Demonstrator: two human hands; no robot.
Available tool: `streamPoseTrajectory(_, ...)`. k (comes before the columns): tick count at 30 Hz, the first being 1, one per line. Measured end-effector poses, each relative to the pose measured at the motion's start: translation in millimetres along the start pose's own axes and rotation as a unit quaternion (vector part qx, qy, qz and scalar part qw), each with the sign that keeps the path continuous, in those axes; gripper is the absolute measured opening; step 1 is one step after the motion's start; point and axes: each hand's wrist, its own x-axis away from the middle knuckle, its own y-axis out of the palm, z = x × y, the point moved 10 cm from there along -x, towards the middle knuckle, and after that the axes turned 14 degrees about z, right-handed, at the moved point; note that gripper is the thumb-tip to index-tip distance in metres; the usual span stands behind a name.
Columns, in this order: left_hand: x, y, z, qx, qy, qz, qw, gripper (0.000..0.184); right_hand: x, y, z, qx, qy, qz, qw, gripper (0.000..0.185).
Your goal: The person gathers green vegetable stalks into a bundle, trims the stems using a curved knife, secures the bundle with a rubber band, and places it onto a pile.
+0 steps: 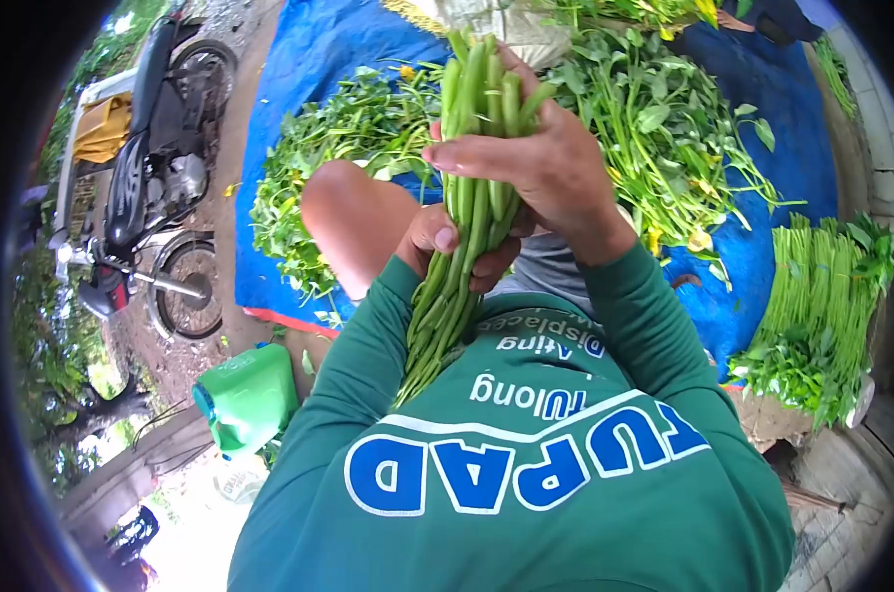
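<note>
A thick bundle of water spinach stems (474,202) stands upright in front of my chest, its cut ends at the top. Lower on the bundle, my left hand (437,237) is closed round it, thumb across the front. Higher up, my right hand (540,158) grips the stems near the cut ends, with its thumb across them and its other fingers mostly hidden behind. The lower part of the bundle rests against my green shirt. Loose leafy greens lie in a left heap (353,148) and a right heap (654,128) beyond my hands.
Under the heaps is a blue tarp (299,49). Tied-looking bundles of long stems (817,296) lie at the right. A green plastic jug (250,390) stands at the left, near a parked motorcycle (146,178). Part of another person (777,20) shows at the top right.
</note>
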Motion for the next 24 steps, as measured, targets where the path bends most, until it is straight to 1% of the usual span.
streamPoseTrajectory(2, -7, -3, -2, 0.032, -0.01, -0.014, 0.999, 0.089, -2, 1, -4, 0.018, -0.013, 0.05, 0.999, 0.093)
streamPoseTrajectory(3, -5, -5, 3, 0.039, -0.018, -0.018, 0.999, 0.088, -3, -4, -4, 0.056, -0.041, 0.072, 0.995, 0.076)
streamPoseTrajectory(5, 3, -11, 28, -0.111, 0.013, 0.049, 0.993, 0.088, -13, -7, 11, 0.006, -0.05, 0.074, 0.996, 0.071)
streamPoseTrajectory(6, 8, -8, 46, -0.2, 0.044, 0.074, 0.976, 0.088, -15, -11, 14, -0.018, -0.053, 0.08, 0.995, 0.068)
streamPoseTrajectory(7, 14, -5, 64, -0.289, 0.07, 0.101, 0.949, 0.088, -15, -12, 10, -0.002, -0.051, 0.083, 0.995, 0.059)
streamPoseTrajectory(8, 25, 42, 85, -0.196, 0.221, 0.128, 0.947, 0.089, -20, -16, 2, 0.019, -0.103, 0.098, 0.99, 0.056)
streamPoseTrajectory(9, 21, 61, 84, -0.3, 0.248, 0.188, 0.902, 0.082, -21, -18, 3, 0.042, -0.15, 0.114, 0.981, 0.053)
streamPoseTrajectory(11, 23, 58, 76, -0.404, 0.23, 0.259, 0.846, 0.07, -25, -14, 8, -0.011, -0.065, 0.114, 0.991, 0.043)
streamPoseTrajectory(13, 16, 44, 82, -0.444, 0.155, 0.269, 0.841, 0.061, -18, -7, 0, -0.009, -0.071, 0.138, 0.988, 0.038)
streamPoseTrajectory(14, 13, 42, 86, -0.429, 0.148, 0.256, 0.853, 0.058, -17, -6, -2, -0.011, -0.076, 0.153, 0.985, 0.035)
streamPoseTrajectory(15, 13, 38, 83, -0.411, 0.133, 0.245, 0.868, 0.056, -19, -7, -5, 0.041, -0.095, 0.137, 0.985, 0.032)
streamPoseTrajectory(16, 13, 34, 79, -0.392, 0.118, 0.234, 0.882, 0.053, -24, -9, -1, 0.032, -0.084, 0.145, 0.985, 0.044)
streamPoseTrajectory(17, 15, 32, 82, -0.375, 0.125, 0.234, 0.888, 0.056, -30, -12, 2, 0.023, -0.074, 0.155, 0.985, 0.057)
streamPoseTrajectory(19, 17, 60, 101, -0.416, 0.259, 0.218, 0.844, 0.065, -43, -12, 8, 0.028, -0.051, 0.145, 0.988, 0.059)
streamPoseTrajectory(22, 20, 63, 112, -0.416, 0.3, 0.233, 0.826, 0.078, -40, 8, -14, 0.012, -0.104, 0.144, 0.984, 0.029)
streamPoseTrajectory(24, 27, 62, 111, -0.356, 0.231, 0.252, 0.87, 0.07, -41, 22, -27, 0.098, -0.214, 0.073, 0.969, 0.04)
